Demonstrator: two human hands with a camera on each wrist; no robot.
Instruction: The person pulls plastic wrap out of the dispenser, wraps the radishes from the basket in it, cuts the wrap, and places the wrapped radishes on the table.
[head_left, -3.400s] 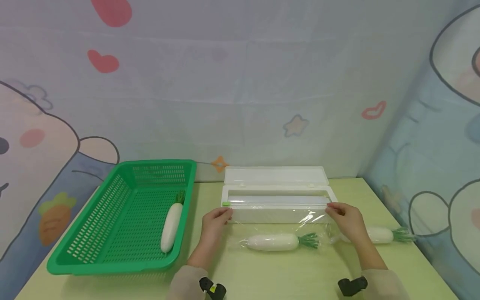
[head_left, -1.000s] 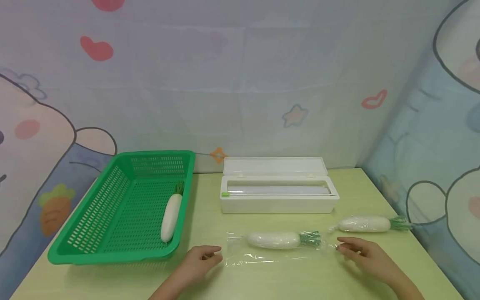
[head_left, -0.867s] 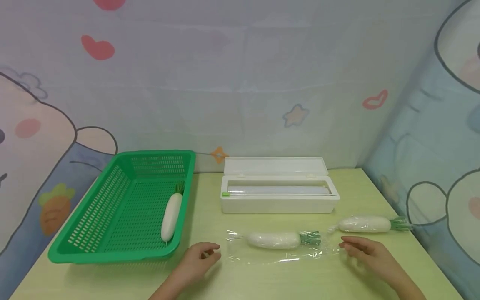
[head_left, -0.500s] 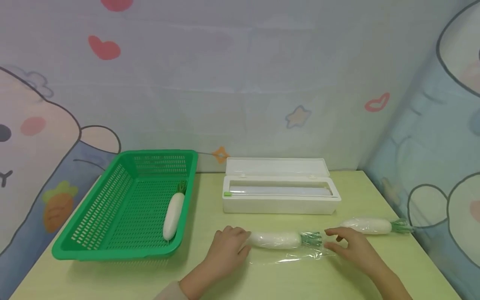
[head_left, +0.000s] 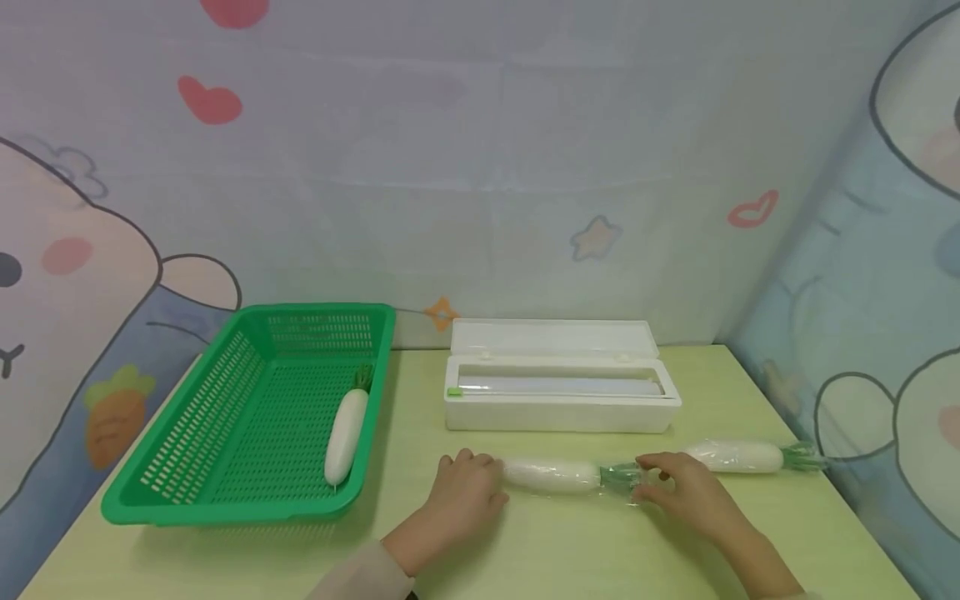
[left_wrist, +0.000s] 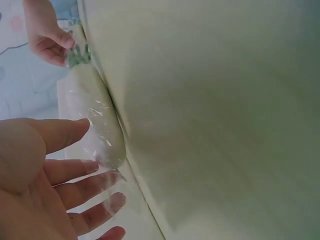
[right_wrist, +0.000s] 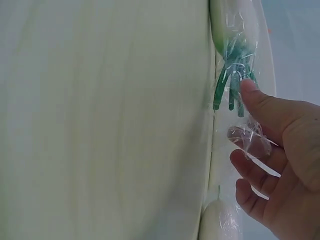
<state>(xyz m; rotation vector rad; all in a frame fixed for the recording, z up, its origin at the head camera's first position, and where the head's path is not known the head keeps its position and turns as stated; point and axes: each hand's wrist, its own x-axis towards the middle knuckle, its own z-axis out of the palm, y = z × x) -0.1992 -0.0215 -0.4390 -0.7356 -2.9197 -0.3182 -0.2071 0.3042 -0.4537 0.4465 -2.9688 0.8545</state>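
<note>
In the head view, a white daikon radish (head_left: 551,476) with green leaves lies across the table in clear plastic wrap (right_wrist: 240,30). My left hand (head_left: 467,500) is at its tip end, the thumb near the wrapped body and loose film over the spread fingers in the left wrist view. My right hand (head_left: 690,493) is at the leaf end. In the right wrist view, its thumb touches the film by the leaves (right_wrist: 232,82), and film overlaps the index fingertip, a gap between thumb and index. A second wrapped daikon (head_left: 738,457) lies behind the right hand.
A green basket (head_left: 236,510) with one bare daikon (head_left: 347,435) stands on the left. Behind the hands sits a white plastic-wrap dispenser (head_left: 562,414), its lid (head_left: 553,337) raised against the back. A printed cloth (head_left: 480,167) covers the wall.
The wrap sheet came off the dispenser onto the daikon. Both hands then moved inward to its ends. The loose film that lay spread in front no longer shows there; it lies closer round the daikon.
</note>
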